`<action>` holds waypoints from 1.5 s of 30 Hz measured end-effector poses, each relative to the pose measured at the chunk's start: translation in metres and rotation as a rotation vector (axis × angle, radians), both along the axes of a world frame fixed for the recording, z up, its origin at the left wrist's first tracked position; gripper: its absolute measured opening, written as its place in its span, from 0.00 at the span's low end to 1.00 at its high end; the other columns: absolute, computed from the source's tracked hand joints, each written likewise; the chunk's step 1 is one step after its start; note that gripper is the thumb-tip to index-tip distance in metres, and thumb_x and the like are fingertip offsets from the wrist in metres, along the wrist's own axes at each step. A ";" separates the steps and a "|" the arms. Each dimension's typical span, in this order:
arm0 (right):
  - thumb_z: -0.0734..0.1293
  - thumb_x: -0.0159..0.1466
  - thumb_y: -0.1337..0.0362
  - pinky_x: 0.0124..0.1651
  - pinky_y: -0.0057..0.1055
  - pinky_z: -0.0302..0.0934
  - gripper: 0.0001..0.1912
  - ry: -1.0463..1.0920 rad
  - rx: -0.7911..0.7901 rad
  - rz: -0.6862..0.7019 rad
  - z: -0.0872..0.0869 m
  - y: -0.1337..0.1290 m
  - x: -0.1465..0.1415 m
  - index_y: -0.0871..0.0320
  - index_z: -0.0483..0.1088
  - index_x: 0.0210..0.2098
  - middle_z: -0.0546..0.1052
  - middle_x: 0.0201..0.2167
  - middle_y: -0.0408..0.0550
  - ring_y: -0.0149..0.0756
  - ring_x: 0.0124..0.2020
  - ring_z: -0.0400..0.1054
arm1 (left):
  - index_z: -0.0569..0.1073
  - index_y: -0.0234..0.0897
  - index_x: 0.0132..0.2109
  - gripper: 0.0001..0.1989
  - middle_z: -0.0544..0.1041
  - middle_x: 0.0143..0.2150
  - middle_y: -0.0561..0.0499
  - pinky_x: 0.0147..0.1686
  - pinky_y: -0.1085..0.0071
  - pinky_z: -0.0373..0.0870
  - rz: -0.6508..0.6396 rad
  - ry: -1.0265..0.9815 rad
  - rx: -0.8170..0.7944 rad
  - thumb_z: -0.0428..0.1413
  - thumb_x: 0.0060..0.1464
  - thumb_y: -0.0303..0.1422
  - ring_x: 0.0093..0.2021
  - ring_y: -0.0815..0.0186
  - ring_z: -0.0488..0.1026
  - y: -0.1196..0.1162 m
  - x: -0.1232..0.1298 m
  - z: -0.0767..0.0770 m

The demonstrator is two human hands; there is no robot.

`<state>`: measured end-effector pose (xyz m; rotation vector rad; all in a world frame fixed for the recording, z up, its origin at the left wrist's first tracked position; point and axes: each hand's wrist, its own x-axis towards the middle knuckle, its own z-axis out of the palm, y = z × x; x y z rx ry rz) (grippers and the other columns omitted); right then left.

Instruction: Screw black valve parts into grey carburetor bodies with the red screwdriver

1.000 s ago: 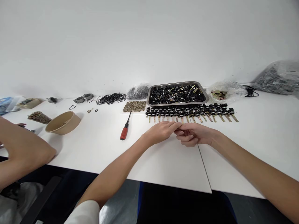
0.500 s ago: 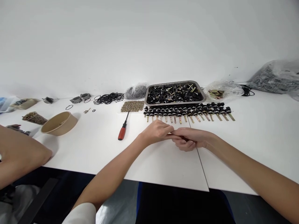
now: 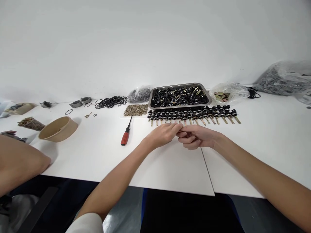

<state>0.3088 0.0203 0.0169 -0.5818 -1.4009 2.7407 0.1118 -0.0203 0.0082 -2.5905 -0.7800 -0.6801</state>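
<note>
Left hand (image 3: 163,133) and right hand (image 3: 199,136) have shifted toward the black-headed parts (image 3: 193,114), rowed crosswise just beyond the grip, stems (image 3: 238,121) pointing back, neither hand clearly nearer. Fingertips (image 3: 179,126) meet, pinched narrow; I cannot tell what they hold.

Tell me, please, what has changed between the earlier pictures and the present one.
Since half a second ago, the left hand and right hand have moved slightly forward together, toward the lined-up black parts. The whole view also shifted, so things appear slightly farther left. I see nothing taken or let go. The screwdriver, metal tray and bowl stayed put; both hands' fingers remain together.
</note>
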 end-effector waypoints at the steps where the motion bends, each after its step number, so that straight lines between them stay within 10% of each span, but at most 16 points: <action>1: 0.55 0.71 0.61 0.16 0.17 0.41 0.17 0.011 0.003 0.005 -0.001 0.000 0.001 0.57 0.53 0.25 0.47 0.16 0.33 0.19 0.14 0.39 | 0.64 0.31 0.48 0.12 0.75 0.30 0.50 0.26 0.73 0.67 0.000 0.006 -0.020 0.36 0.69 0.26 0.28 0.68 0.72 -0.001 0.000 0.000; 25: 0.58 0.72 0.52 0.13 0.16 0.37 0.26 0.036 0.022 0.217 -0.020 -0.008 -0.002 0.58 0.56 0.20 0.52 0.10 0.35 0.19 0.11 0.40 | 0.65 0.36 0.25 0.23 0.62 0.15 0.58 0.21 0.73 0.51 -0.102 -0.048 -0.026 0.48 0.67 0.44 0.17 0.74 0.54 -0.003 -0.003 0.004; 40: 0.54 0.71 0.61 0.16 0.17 0.41 0.17 0.024 0.002 0.001 -0.004 0.001 0.000 0.57 0.52 0.25 0.47 0.16 0.33 0.20 0.14 0.39 | 0.67 0.32 0.49 0.14 0.76 0.32 0.49 0.31 0.73 0.68 0.074 0.055 -0.200 0.39 0.66 0.22 0.31 0.67 0.71 -0.006 -0.002 0.006; 45: 0.54 0.71 0.60 0.16 0.17 0.39 0.18 -0.047 0.027 0.023 -0.006 0.000 0.001 0.57 0.53 0.25 0.49 0.16 0.33 0.20 0.15 0.39 | 0.71 0.33 0.43 0.14 0.76 0.29 0.50 0.30 0.73 0.67 0.011 -0.007 -0.153 0.42 0.70 0.31 0.28 0.69 0.71 -0.004 -0.003 0.006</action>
